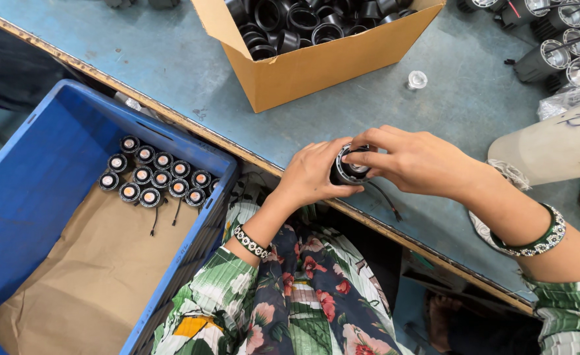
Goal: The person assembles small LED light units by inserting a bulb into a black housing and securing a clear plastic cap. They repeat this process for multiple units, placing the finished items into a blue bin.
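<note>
My left hand [313, 174] and my right hand [415, 161] meet at the table's near edge, both gripping one small black round lamp housing [347, 172]. The left hand cups it from below and the side. Fingertips of the right hand press on its shiny top rim. Thin black wires [385, 198] trail from the housing over the table edge. Part of the housing is hidden by my fingers.
A blue crate [33, 177] lined with brown paper holds several finished black lamps [151, 176] at my left. A cardboard box [316, 66] of black rings stands ahead. A small clear lens [417, 79], several finned lamp bodies [556, 39] and a white cylinder [553, 148] lie to the right.
</note>
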